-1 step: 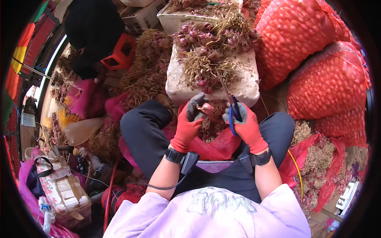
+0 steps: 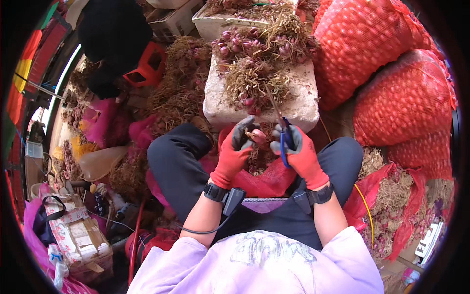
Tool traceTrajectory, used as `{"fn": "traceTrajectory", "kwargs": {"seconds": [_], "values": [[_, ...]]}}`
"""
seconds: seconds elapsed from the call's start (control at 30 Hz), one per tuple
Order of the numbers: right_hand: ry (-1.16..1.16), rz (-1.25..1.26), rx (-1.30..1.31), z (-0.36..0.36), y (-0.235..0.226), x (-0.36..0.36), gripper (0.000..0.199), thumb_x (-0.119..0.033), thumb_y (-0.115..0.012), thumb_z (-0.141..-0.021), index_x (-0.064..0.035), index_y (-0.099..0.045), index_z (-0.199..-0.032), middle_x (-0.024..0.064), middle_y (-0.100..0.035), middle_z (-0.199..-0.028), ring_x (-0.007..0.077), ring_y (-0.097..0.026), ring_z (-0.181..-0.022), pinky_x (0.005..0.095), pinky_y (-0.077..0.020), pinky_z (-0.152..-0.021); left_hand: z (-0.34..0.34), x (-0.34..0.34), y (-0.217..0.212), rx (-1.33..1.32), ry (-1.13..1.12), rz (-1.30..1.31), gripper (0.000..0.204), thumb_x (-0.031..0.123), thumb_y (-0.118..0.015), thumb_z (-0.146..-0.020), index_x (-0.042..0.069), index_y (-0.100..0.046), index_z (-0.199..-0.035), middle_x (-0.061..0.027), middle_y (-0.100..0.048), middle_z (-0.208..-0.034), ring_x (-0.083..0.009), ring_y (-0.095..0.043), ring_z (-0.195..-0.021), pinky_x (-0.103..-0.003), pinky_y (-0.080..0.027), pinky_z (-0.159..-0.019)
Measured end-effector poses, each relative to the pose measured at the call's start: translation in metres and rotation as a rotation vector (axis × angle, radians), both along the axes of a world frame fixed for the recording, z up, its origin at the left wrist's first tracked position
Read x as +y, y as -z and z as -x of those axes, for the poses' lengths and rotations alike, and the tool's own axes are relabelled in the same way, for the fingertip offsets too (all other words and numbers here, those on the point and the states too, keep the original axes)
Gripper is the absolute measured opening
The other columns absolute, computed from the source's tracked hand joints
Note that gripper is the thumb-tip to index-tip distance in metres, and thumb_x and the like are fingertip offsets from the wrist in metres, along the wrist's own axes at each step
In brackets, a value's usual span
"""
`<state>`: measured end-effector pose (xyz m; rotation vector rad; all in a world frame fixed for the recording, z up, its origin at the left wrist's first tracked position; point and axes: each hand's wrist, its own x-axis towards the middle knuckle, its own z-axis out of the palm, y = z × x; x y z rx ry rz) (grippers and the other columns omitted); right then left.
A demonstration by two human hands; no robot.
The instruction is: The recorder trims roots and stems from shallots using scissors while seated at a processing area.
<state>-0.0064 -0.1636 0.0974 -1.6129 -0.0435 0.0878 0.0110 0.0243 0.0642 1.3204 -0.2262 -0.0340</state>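
My left hand (image 2: 236,146), in a red glove with grey fingertips, is closed around a pinkish shallot (image 2: 257,136) that shows between thumb and fingers. My right hand (image 2: 297,150), gloved alike, grips the blue handles of a pair of scissors (image 2: 285,131). Their blades point up and away, over the front of a white foam box (image 2: 215,104). On that box lie bundles of shallots with dry brown stalks (image 2: 254,81). A red mesh bag (image 2: 269,181) lies between my legs, below my hands.
Large red mesh sacks full of bulbs (image 2: 364,46) stand at the right. Dried stalks (image 2: 178,81) heap at the left, by a red plastic stool (image 2: 147,66) and a person in black (image 2: 115,34). A taped carton (image 2: 78,225) sits lower left. A yellow cord (image 2: 364,206) runs by my right knee.
My right hand and the scissors have shifted very slightly left, toward the shallot. The left hand still holds it, a little turned.
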Motion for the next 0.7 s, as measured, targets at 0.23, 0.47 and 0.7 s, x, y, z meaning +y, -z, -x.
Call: {"fn": "traceTrajectory", "kwargs": {"seconds": [0.23, 0.47, 0.7], "values": [[-0.093, 0.315, -0.263, -0.003, -0.001, 0.002, 0.028, -0.003, -0.069, -0.078, 0.0018, -0.056, -0.103, 0.0022, -0.061, -0.085, 0.0059, -0.051, -0.079, 0.0247, -0.0455, -0.073, 0.011, -0.003, 0.005, 0.016, 0.124, -0.197, 0.05, -0.008, -0.052, -0.076, -0.004, -0.046, -0.126, -0.0059, -0.056, -0.115, -0.0122, -0.05, -0.11, -0.027, -0.038, -0.096], [-0.088, 0.208, -0.152, -0.004, 0.008, 0.002, 0.027, -0.001, -0.067, -0.076, 0.002, -0.056, -0.101, 0.0025, -0.061, -0.086, 0.0068, -0.051, -0.079, 0.0249, -0.0455, -0.074, 0.013, -0.001, -0.008, 0.187, 0.283, -0.121, 0.044, -0.008, -0.051, -0.078, 0.001, -0.051, -0.121, -0.0017, -0.061, -0.097, -0.0087, -0.057, -0.088, -0.024, -0.048, -0.077], [0.017, 0.034, -0.078, -0.002, 0.017, 0.005, 0.028, -0.002, -0.067, -0.075, 0.0009, -0.056, -0.1, 0.0061, -0.06, -0.078, 0.0071, -0.051, -0.074, 0.0257, -0.0455, -0.069, 0.013, -0.019, -0.021, 0.469, 0.241, 0.155, 0.038, 0.001, -0.056, -0.085, 0.003, -0.052, -0.123, -0.0007, -0.061, -0.097, -0.0057, -0.056, -0.08, -0.021, -0.047, -0.07]]}}
